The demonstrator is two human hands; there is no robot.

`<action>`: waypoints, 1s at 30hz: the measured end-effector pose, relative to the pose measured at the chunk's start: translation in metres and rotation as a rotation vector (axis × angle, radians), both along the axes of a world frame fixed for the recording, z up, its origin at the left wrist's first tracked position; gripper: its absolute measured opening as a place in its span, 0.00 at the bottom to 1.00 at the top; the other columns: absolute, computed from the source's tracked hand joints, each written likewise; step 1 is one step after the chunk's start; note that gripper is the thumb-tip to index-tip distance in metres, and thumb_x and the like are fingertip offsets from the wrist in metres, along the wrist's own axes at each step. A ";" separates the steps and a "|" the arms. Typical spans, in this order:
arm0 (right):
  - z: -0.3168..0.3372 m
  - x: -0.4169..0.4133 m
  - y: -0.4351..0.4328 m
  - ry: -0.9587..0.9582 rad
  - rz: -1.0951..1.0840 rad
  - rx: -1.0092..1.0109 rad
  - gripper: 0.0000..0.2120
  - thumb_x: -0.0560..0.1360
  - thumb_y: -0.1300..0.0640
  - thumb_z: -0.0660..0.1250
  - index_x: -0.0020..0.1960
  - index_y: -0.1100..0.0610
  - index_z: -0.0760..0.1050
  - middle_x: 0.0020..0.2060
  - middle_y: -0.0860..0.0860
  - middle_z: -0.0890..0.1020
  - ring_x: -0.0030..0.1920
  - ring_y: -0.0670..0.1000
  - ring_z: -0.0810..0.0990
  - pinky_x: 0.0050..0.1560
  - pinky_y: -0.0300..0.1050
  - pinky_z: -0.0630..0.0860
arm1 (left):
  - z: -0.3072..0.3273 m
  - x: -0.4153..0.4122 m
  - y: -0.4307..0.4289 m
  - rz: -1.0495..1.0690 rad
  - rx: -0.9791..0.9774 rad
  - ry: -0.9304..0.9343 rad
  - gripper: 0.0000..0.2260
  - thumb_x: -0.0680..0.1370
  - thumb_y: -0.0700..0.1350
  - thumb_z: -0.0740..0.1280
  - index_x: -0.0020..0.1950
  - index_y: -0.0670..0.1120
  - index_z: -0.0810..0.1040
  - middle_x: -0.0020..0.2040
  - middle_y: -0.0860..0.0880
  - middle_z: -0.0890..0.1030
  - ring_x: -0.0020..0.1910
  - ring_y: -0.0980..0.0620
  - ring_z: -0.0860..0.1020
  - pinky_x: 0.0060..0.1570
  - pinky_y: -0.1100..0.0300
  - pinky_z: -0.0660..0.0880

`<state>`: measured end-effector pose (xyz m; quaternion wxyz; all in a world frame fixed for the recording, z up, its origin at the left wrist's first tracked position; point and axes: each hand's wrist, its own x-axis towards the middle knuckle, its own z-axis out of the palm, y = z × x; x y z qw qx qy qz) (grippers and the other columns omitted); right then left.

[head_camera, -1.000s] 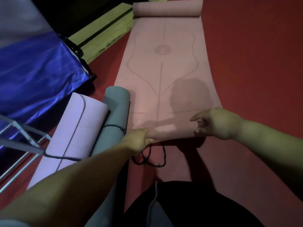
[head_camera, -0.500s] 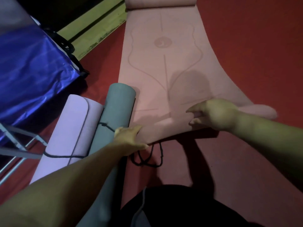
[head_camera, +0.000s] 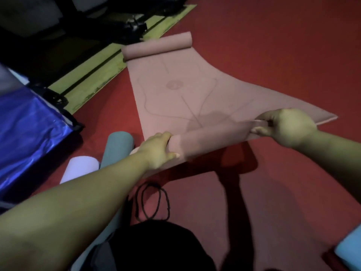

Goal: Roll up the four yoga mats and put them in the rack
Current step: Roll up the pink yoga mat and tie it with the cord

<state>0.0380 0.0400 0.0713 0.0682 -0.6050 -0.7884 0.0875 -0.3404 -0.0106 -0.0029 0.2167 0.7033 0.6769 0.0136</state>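
A pink yoga mat (head_camera: 175, 90) lies spread on the red floor, its far end curled into a small roll. Its near end is lifted and curled over into the start of a roll. My left hand (head_camera: 158, 151) grips the left end of that curl. My right hand (head_camera: 283, 127) pinches the near edge farther right. A rolled grey-green mat (head_camera: 115, 147) and a rolled lilac mat (head_camera: 80, 169) lie side by side to the left, partly hidden by my left arm.
A black cord (head_camera: 152, 202) lies looped on the floor below the mat's near end. A shiny blue bag (head_camera: 27, 130) sits at the left. A yellow-green floor strip (head_camera: 101, 69) runs diagonally behind. A light blue object (head_camera: 349, 249) shows at the lower right corner.
The near end of the pink mat has been lifted and curled over into a first turn. Both hands moved forward with it, and the view swung left and up.
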 end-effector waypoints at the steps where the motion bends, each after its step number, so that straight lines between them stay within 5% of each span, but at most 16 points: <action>1: 0.000 0.011 -0.004 0.021 -0.022 0.007 0.11 0.73 0.39 0.73 0.50 0.45 0.82 0.39 0.49 0.82 0.49 0.59 0.83 0.44 0.48 0.76 | 0.012 0.011 0.005 -0.022 0.038 0.043 0.32 0.73 0.62 0.72 0.72 0.53 0.67 0.64 0.44 0.74 0.64 0.40 0.73 0.65 0.46 0.71; 6: -0.014 0.047 -0.027 0.094 -0.081 -0.042 0.14 0.73 0.39 0.73 0.44 0.50 0.79 0.38 0.49 0.82 0.47 0.58 0.82 0.43 0.49 0.75 | 0.054 0.062 0.009 -0.142 0.024 0.164 0.39 0.68 0.62 0.65 0.78 0.55 0.61 0.65 0.44 0.70 0.69 0.40 0.69 0.70 0.41 0.65; 10: -0.026 0.050 -0.047 0.111 -0.037 -0.078 0.16 0.75 0.40 0.72 0.46 0.54 0.78 0.39 0.51 0.81 0.48 0.59 0.81 0.40 0.46 0.66 | 0.062 0.072 -0.009 -0.175 -0.046 0.213 0.34 0.74 0.70 0.62 0.77 0.60 0.62 0.57 0.48 0.67 0.67 0.41 0.68 0.68 0.45 0.67; 14: -0.056 0.043 -0.070 0.155 0.079 -0.189 0.13 0.81 0.42 0.64 0.55 0.50 0.78 0.50 0.52 0.83 0.53 0.58 0.80 0.44 0.43 0.64 | 0.052 0.071 -0.033 -0.085 0.054 0.272 0.20 0.81 0.67 0.55 0.61 0.55 0.76 0.57 0.45 0.75 0.63 0.41 0.74 0.60 0.49 0.69; 18: -0.107 0.033 -0.087 0.125 0.073 -0.291 0.15 0.83 0.46 0.60 0.66 0.49 0.76 0.61 0.52 0.82 0.62 0.58 0.78 0.53 0.44 0.70 | 0.001 0.058 -0.059 -0.079 -0.018 0.145 0.19 0.83 0.63 0.55 0.43 0.51 0.73 0.48 0.47 0.79 0.54 0.41 0.78 0.52 0.51 0.74; 21: -0.140 0.027 -0.099 0.103 0.088 -0.327 0.17 0.84 0.46 0.60 0.70 0.49 0.75 0.67 0.50 0.79 0.67 0.54 0.76 0.62 0.46 0.69 | -0.049 0.050 -0.078 -0.080 -0.098 0.083 0.19 0.83 0.60 0.56 0.47 0.48 0.76 0.51 0.44 0.82 0.54 0.41 0.78 0.53 0.51 0.74; 25: -0.189 0.022 -0.103 0.082 -0.012 -0.278 0.17 0.79 0.46 0.67 0.65 0.50 0.80 0.60 0.55 0.82 0.62 0.60 0.78 0.62 0.48 0.69 | -0.104 0.048 -0.095 -0.068 -0.193 -0.034 0.16 0.83 0.57 0.55 0.52 0.49 0.76 0.53 0.46 0.82 0.54 0.43 0.78 0.53 0.52 0.73; 30: -0.244 0.006 -0.123 -0.007 -0.109 -0.113 0.13 0.70 0.47 0.75 0.51 0.51 0.82 0.47 0.55 0.78 0.47 0.64 0.75 0.46 0.56 0.74 | -0.156 0.040 -0.123 0.018 -0.123 -0.246 0.13 0.80 0.50 0.61 0.62 0.48 0.78 0.57 0.50 0.81 0.57 0.49 0.78 0.57 0.57 0.71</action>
